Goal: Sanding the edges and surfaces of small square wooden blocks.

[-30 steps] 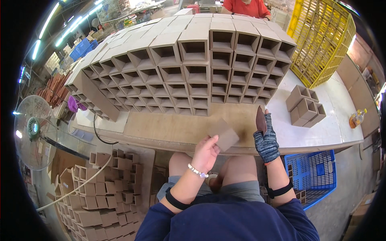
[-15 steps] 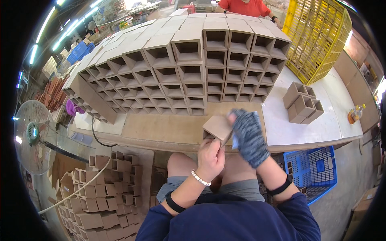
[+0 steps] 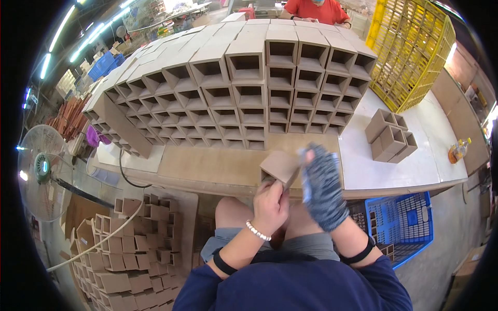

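Note:
At the front edge of the table, my bare left hand (image 3: 272,206) grips a small brown box (image 3: 280,167) of the open-ended kind, with the fingers partly inside its near opening. A grey knitted glove covers my right hand (image 3: 322,186), which is just right of the box and blurred by motion. Between the glove's palm side and the box shows a thin light blue piece (image 3: 306,191), held in the right hand. Its exact kind cannot be made out. Behind the hands stands a wide stack of like boxes (image 3: 223,96), their open ends facing me.
Several joined boxes (image 3: 390,136) stand on the white tabletop at right, near a bottle (image 3: 458,150) of amber liquid. A yellow crate (image 3: 410,57) rises behind. Below are a blue crate (image 3: 402,223) and a box pile (image 3: 129,254); a fan (image 3: 44,166) stands left. Someone in red (image 3: 314,11) sits opposite.
My right hand has shifted slightly away from the box and down along its right side. The box is still in my left hand, turned a little.

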`<state>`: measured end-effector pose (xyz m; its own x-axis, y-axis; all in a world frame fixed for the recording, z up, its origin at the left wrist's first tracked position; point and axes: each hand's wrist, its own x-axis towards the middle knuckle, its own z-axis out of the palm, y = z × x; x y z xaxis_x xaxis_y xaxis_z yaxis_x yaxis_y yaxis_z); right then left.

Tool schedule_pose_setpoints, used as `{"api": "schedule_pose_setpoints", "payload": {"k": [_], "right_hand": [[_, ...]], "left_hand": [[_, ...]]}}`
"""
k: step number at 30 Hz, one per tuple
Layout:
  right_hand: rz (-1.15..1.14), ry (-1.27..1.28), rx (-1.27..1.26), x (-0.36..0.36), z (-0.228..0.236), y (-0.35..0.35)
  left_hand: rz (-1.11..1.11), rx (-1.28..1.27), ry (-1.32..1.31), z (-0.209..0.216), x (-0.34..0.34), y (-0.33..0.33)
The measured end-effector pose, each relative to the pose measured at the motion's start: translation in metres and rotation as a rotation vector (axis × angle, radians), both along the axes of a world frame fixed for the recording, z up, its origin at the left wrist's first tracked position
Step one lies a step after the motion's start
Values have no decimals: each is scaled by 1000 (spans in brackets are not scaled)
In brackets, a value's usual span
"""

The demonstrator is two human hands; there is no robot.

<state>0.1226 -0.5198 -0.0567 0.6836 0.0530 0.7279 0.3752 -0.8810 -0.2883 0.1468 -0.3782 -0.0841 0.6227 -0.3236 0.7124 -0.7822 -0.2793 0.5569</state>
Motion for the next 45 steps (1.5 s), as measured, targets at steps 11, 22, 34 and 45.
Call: {"api": "schedule_pose_setpoints", "payload": {"k": [11,22,34,45], "right_hand": [[162,109,-258,-3,4,27],[52,139,-46,20,-5,-2],[142,80,-282,-5,19,29],[-70,195,125,10,-15,-40]], "left_hand": [[-59,-124,8,-5,5,2],[-130,-180,386,-10,-5,7],[-146,-212,325,-11,10,12],[-661,-1019,1062,3,11,21]]}}
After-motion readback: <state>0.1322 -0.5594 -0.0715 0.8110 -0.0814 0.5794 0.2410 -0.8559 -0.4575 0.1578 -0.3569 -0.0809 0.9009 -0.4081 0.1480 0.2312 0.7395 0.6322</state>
